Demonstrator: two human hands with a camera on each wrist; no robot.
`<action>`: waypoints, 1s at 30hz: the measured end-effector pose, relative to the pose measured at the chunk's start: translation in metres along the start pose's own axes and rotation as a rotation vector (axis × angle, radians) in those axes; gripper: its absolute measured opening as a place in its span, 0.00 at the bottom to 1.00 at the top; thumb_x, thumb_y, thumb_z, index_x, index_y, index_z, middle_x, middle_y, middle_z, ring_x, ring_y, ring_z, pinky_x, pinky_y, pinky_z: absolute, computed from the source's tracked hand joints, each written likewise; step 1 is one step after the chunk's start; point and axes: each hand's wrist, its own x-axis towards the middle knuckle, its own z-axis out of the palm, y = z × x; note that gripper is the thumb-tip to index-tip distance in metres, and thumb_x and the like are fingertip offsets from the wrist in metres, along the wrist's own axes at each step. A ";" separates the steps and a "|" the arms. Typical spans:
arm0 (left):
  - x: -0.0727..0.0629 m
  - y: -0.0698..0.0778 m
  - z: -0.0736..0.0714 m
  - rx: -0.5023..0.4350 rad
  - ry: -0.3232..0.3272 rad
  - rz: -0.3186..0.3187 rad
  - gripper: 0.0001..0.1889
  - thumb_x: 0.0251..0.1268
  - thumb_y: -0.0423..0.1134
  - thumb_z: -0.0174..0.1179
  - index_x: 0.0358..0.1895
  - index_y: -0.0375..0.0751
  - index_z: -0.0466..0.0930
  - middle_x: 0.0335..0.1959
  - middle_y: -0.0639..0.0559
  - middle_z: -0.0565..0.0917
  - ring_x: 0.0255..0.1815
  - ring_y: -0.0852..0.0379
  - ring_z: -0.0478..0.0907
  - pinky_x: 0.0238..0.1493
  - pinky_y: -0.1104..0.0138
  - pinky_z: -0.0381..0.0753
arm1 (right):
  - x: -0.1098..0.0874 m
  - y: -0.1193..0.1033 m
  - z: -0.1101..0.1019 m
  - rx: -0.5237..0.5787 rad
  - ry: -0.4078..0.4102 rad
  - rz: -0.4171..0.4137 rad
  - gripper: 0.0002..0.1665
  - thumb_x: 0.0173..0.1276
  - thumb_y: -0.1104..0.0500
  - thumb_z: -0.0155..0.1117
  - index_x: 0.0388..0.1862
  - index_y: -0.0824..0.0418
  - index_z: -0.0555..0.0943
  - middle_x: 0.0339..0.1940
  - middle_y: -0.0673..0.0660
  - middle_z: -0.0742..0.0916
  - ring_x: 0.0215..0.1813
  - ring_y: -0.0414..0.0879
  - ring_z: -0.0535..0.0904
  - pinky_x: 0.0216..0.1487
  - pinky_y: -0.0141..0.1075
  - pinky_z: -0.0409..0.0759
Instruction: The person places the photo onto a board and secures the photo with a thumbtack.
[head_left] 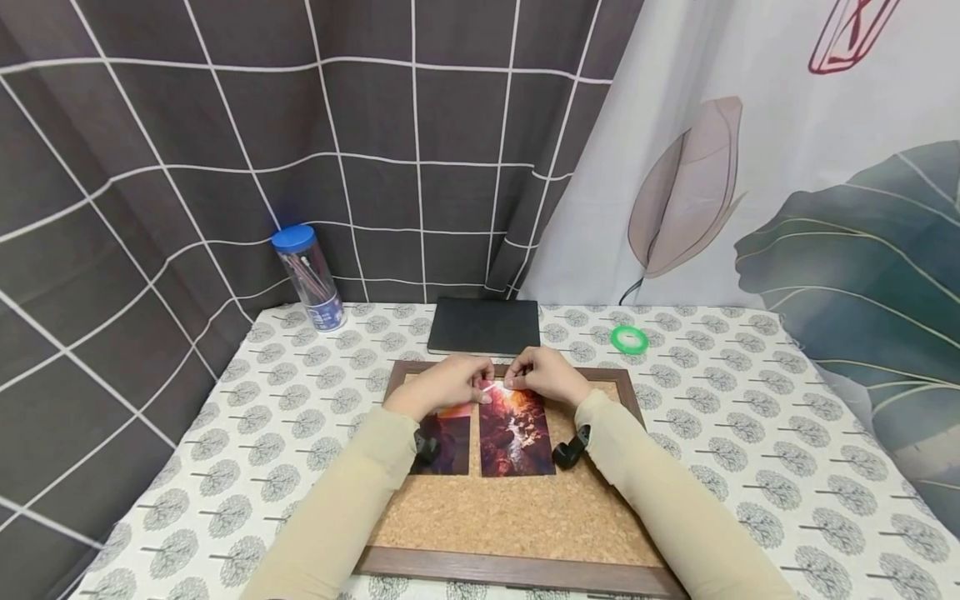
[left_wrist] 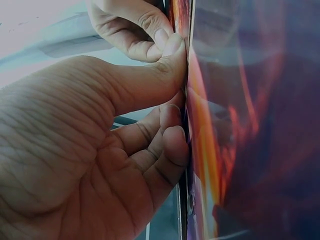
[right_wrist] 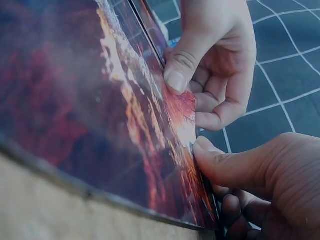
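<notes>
A glossy red and orange picture card (head_left: pixel 517 437) lies on a wood-framed cork board (head_left: pixel 517 517), its upper edge between my two hands. My left hand (head_left: pixel 452 385) pinches the upper left corner, thumb on the printed face in the right wrist view. Along the same edge, farther right, my right hand (head_left: pixel 553 375) pinches the card between thumb and fingers. A short pale streak shows at the top near the left thumb; whether it is tape or glare I cannot tell. Another dark picture card (head_left: pixel 450 448) with an orange top sits to the left, partly hidden by the left hand and wrist.
Behind the board lies a black flat pad (head_left: pixel 483 326). A clear jar with a blue lid (head_left: pixel 311 279) holds pencil-like sticks at back left. A green tape roll (head_left: pixel 629 340) rests at back right on the tree-print tablecloth (head_left: pixel 723 456). Curtains (head_left: pixel 375 192) hang behind.
</notes>
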 end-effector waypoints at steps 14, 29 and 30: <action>-0.002 0.000 -0.001 -0.014 -0.009 0.006 0.13 0.60 0.43 0.72 0.40 0.48 0.75 0.28 0.56 0.77 0.30 0.61 0.74 0.37 0.66 0.75 | 0.001 0.001 0.002 0.020 0.020 0.010 0.04 0.60 0.57 0.76 0.29 0.54 0.88 0.36 0.51 0.85 0.38 0.44 0.77 0.41 0.37 0.74; -0.005 0.005 -0.005 -0.013 -0.007 0.022 0.12 0.62 0.42 0.71 0.40 0.47 0.76 0.28 0.55 0.77 0.29 0.61 0.73 0.36 0.66 0.74 | 0.002 0.001 0.004 0.030 0.036 0.019 0.03 0.58 0.59 0.76 0.28 0.54 0.89 0.35 0.51 0.86 0.38 0.44 0.77 0.40 0.36 0.75; -0.005 0.006 -0.005 -0.014 -0.007 0.022 0.12 0.62 0.42 0.71 0.40 0.47 0.76 0.28 0.56 0.77 0.29 0.61 0.73 0.36 0.65 0.74 | 0.002 0.002 0.003 0.029 0.035 0.017 0.03 0.58 0.59 0.76 0.28 0.53 0.88 0.35 0.50 0.86 0.38 0.44 0.77 0.40 0.36 0.75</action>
